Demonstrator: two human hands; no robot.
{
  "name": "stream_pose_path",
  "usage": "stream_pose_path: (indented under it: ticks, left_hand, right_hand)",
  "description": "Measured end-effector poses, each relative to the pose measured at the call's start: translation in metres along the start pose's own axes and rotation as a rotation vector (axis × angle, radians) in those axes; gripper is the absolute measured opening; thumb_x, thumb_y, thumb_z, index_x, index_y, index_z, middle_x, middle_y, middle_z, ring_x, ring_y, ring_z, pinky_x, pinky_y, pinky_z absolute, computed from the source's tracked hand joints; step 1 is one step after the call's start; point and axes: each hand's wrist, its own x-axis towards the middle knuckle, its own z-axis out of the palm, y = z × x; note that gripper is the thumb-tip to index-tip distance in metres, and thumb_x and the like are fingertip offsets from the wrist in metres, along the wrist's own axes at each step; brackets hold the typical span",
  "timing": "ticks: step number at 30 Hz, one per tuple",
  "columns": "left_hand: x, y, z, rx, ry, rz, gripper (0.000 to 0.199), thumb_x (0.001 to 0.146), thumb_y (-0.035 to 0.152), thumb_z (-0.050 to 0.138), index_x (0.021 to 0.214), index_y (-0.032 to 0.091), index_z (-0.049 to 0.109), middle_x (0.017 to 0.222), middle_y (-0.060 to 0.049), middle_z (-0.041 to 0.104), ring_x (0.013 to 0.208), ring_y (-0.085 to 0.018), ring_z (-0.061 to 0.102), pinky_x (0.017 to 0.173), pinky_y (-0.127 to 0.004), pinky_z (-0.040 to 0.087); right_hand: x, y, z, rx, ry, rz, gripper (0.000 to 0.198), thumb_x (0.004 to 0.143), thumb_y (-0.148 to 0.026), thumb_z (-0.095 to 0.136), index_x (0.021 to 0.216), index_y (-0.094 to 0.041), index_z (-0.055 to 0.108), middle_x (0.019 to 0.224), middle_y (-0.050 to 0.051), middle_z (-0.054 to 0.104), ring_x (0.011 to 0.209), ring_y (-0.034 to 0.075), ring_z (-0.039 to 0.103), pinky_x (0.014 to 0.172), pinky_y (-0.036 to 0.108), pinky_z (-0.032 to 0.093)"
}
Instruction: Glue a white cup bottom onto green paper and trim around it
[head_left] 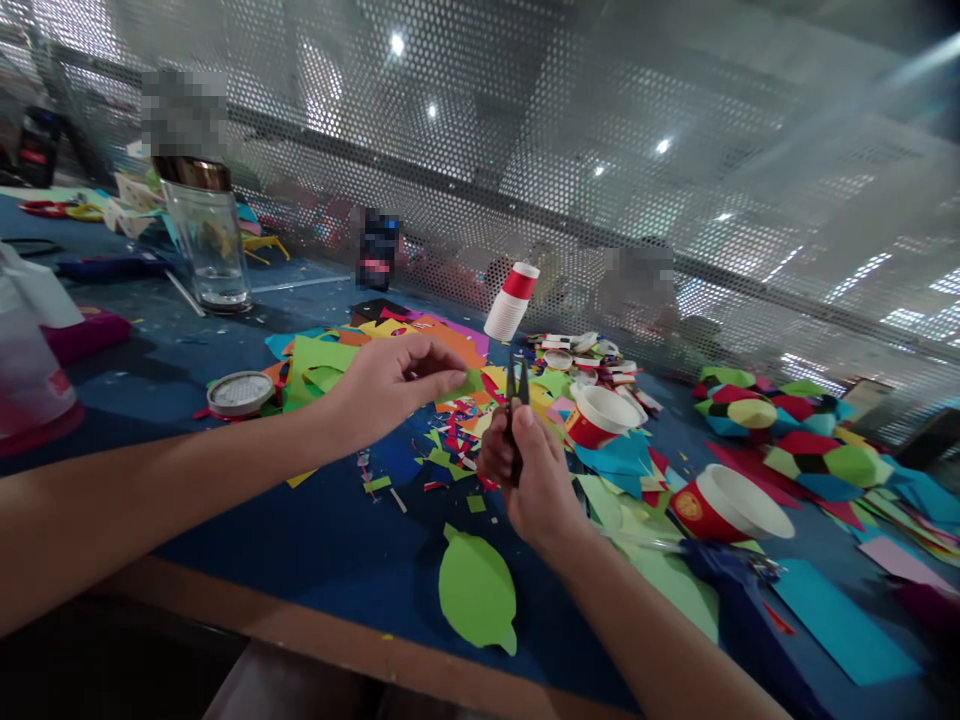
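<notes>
My left hand (394, 385) is over the paper scraps, thumb and fingers pinched on a small piece of green paper (470, 383). Wrapped around dark scissors (517, 385) is my right hand (529, 465); their blades point up and stand slightly apart. The green piece is just left of the blades, and I see no contact between them. A light green paper cutout (478, 590), oval with small tips at both ends, lies flat on the table below my hands. Green paper sheets (322, 360) are behind my left wrist.
Small scraps (450, 440) cover the blue table (300, 540). Stacked paper cups (512, 302) stand at the back. Red and white cups (731, 505) and a blue glue gun (739, 600) lie right. A glass jar (206, 240) and a round lid (240, 394) are left.
</notes>
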Motion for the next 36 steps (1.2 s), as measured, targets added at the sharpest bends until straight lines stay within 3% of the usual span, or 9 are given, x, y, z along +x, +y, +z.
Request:
stream_pose_path:
  ticks: [4,8,12,16,19,26,32,36]
  left_hand:
    - [0.0016,-0.0016,0.0015,-0.016,0.007,-0.067,0.018,0.078,0.026,0.063,0.091,0.017,0.071,0.086,-0.002,0.073,0.077,-0.015,0.065,0.071,-0.027,0.05]
    - [0.0008,0.0006,0.0045,-0.179,-0.003,-0.13,0.018,0.072,0.018,0.065,0.089,0.019,0.07,0.085,0.0,0.073,0.078,-0.013,0.065,0.076,-0.026,0.051]
    - [0.0013,-0.0018,0.0054,-0.244,-0.024,-0.185,0.012,0.067,0.015,0.066,0.077,0.019,0.069,0.077,0.002,0.07,0.072,-0.011,0.062,0.068,-0.023,0.049]
    - [0.0015,-0.0054,0.006,-0.308,-0.172,-0.237,0.013,0.063,0.015,0.069,0.075,0.018,0.069,0.074,0.002,0.069,0.07,-0.012,0.063,0.068,-0.024,0.051]
    - [0.0014,-0.0057,0.0062,-0.259,-0.237,-0.242,0.012,0.065,0.018,0.071,0.077,0.018,0.069,0.073,0.002,0.069,0.07,-0.012,0.063,0.071,-0.025,0.051]
    - [0.0026,-0.0024,0.0047,-0.15,-0.235,-0.236,0.017,0.066,0.012,0.061,0.078,0.019,0.07,0.078,0.001,0.073,0.075,-0.014,0.066,0.076,-0.026,0.052]
    - [-0.0011,0.0041,0.0065,-0.235,-0.25,-0.327,0.013,0.076,0.023,0.064,0.082,0.019,0.074,0.083,-0.003,0.076,0.078,-0.017,0.069,0.076,-0.029,0.055]
    - [-0.0005,0.0014,0.0071,-0.193,-0.219,-0.257,0.006,0.072,0.018,0.071,0.078,0.018,0.073,0.079,-0.001,0.075,0.075,-0.014,0.068,0.076,-0.027,0.054]
  right_hand:
    - [0.0017,-0.0068,-0.0014,-0.021,0.07,-0.066,0.046,0.066,-0.051,0.086,0.068,-0.02,0.053,0.048,-0.011,0.035,0.041,0.004,0.026,0.039,0.018,0.025]
    - [0.0004,-0.0081,-0.0012,-0.065,0.094,-0.057,0.041,0.067,-0.051,0.085,0.074,-0.018,0.062,0.046,-0.012,0.034,0.039,0.004,0.027,0.038,0.017,0.026]
    - [-0.0017,-0.0087,0.0018,-0.09,0.088,-0.05,0.039,0.066,-0.047,0.087,0.081,-0.017,0.067,0.047,-0.012,0.037,0.039,0.003,0.03,0.038,0.017,0.029]
    - [-0.0017,-0.0093,0.0023,-0.132,0.059,-0.025,0.04,0.069,-0.052,0.083,0.076,-0.017,0.066,0.044,-0.012,0.037,0.038,0.004,0.031,0.038,0.018,0.03]
    - [-0.0004,-0.0073,0.0002,-0.204,0.059,0.008,0.038,0.067,-0.048,0.085,0.073,-0.017,0.064,0.044,-0.011,0.04,0.037,0.004,0.031,0.037,0.018,0.029]
    - [0.0011,-0.0038,-0.0002,-0.211,0.073,0.059,0.032,0.056,-0.029,0.089,0.072,-0.017,0.064,0.052,-0.008,0.05,0.04,0.004,0.035,0.037,0.018,0.027]
    - [0.0026,-0.0029,-0.0009,-0.226,0.108,0.073,0.032,0.055,-0.027,0.089,0.07,-0.018,0.062,0.051,-0.008,0.048,0.041,0.005,0.034,0.039,0.019,0.025]
    - [0.003,-0.0013,-0.0032,-0.239,0.08,0.054,0.031,0.057,-0.026,0.088,0.071,-0.018,0.062,0.051,-0.009,0.047,0.042,0.004,0.032,0.04,0.019,0.025]
